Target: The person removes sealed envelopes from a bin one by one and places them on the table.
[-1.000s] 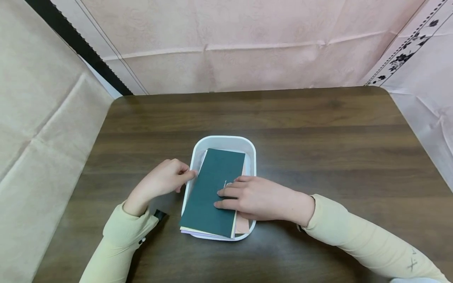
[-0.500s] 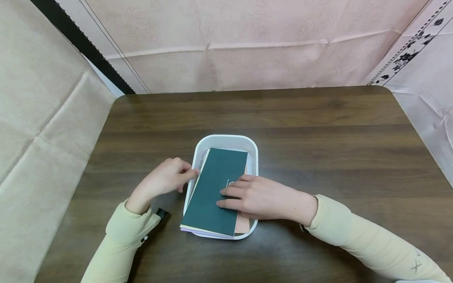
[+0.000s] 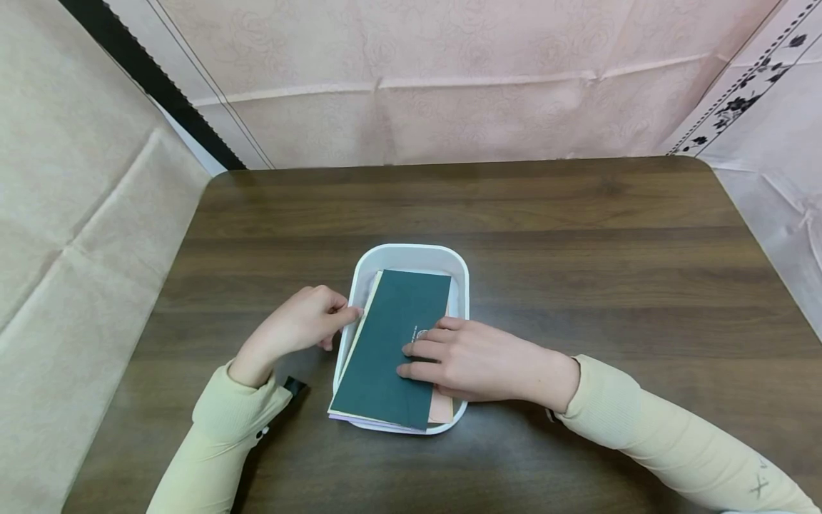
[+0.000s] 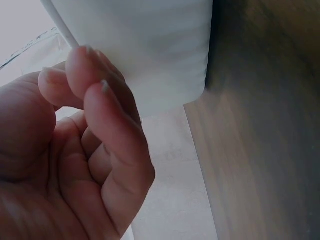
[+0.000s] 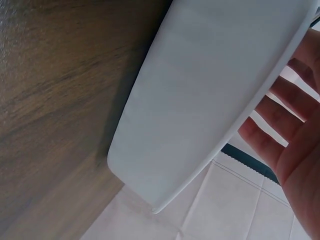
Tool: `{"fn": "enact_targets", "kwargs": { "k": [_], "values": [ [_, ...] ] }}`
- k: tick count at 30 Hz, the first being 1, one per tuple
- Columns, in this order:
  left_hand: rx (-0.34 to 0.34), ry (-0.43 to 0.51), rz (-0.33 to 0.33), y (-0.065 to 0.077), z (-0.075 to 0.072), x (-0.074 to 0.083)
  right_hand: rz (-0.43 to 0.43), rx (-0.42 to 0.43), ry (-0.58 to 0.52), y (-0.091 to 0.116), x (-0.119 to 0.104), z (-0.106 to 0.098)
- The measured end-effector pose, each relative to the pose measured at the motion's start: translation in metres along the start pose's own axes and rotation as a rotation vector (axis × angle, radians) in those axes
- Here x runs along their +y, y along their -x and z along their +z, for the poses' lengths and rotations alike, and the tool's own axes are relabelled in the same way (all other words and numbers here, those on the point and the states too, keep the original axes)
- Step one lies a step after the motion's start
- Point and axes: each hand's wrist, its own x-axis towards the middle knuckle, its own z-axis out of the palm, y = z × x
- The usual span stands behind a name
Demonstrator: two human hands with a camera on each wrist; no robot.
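Observation:
A white plastic bin (image 3: 415,253) holds a slanted stack topped by a dark green booklet (image 3: 394,343) with a small pale mark. Cream and lilac edges show under it at the near end, which overhangs the rim. A peach-coloured piece (image 3: 440,408) peeks out at the right. My left hand (image 3: 305,321) pinches the bin's left rim, thumb on the inner side and curled fingers outside. My right hand (image 3: 472,360) reaches over the right rim, its fingers lying extended on the green booklet. In the right wrist view, the bin's wall (image 5: 200,90) hides the booklets.
The brown wooden table (image 3: 578,250) surrounds the bin on all sides. Pale cloth (image 3: 449,114) hangs behind the far edge. A black strap end (image 3: 295,386) sticks out by the left cuff.
The green booklet has slid slightly right, covering a pale edge that showed beside it earlier. The right hand has shifted slightly with it; the left hand keeps its grip on the rim.

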Motion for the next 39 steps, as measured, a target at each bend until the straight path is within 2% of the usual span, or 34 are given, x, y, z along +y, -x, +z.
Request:
{"fn": "enact_targets", "kwargs": {
  "k": [10, 19, 30, 39],
  "values": [
    [0.002, 0.026, -0.013, 0.002, 0.001, -0.002, -0.021, 0.000, -0.066, 0.001, -0.003, -0.009],
    [-0.001, 0.050, -0.017, 0.002, 0.001, -0.003, 0.009, -0.007, -0.088, -0.004, -0.005, -0.022],
    [0.003, 0.044, -0.011, -0.001, 0.002, -0.002, -0.081, 0.088, 0.083, -0.006, -0.007, -0.021],
    [0.001, 0.041, -0.032, 0.001, 0.001, -0.002, -0.117, 0.116, 0.121, -0.006, -0.007, -0.022]
  ]
}}
